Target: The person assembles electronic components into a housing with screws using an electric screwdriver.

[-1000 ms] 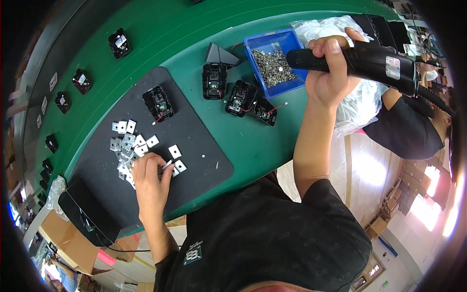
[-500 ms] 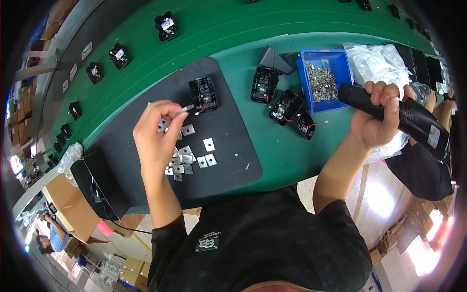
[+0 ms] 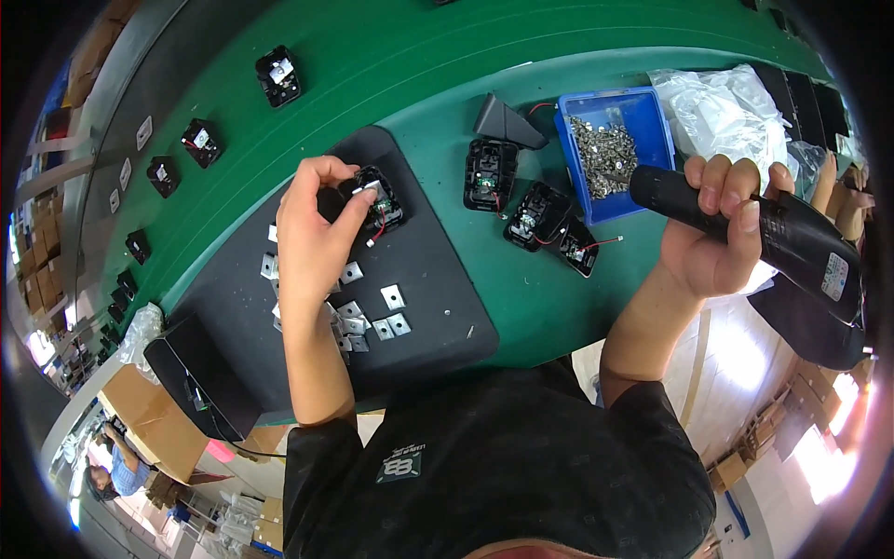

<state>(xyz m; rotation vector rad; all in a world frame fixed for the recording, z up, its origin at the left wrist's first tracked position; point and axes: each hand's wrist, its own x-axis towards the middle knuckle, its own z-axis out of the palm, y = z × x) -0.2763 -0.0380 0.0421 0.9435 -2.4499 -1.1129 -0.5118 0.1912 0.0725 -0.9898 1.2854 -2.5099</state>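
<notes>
My left hand [image 3: 317, 224] is at an open black plastic housing [image 3: 389, 207] on the dark mat. Its thumb and forefinger pinch a small square metal plate [image 3: 368, 190] inside the housing, partly covered by the fingers. A red wire with a white connector trails from that housing. Below the hand lie several loose metal plates [image 3: 393, 296], each with a hole. My right hand [image 3: 717, 228] is wrapped around a black handheld power tool [image 3: 805, 247], raised over the right of the bench. The tool's working tip cannot be made out.
A blue bin [image 3: 615, 210] of small metal parts stands right of centre, beside clear plastic bags [image 3: 717, 112]. More black housings [image 3: 491, 174] lie left of it. Others ride on the green belt [image 3: 391, 65] at the back. A black box [image 3: 200, 382] stands at left.
My left hand has carried the metal plate from beside the housing down into it. Housings on the belt have shifted left and nearer. My right hand keeps its grip on the tool.
</notes>
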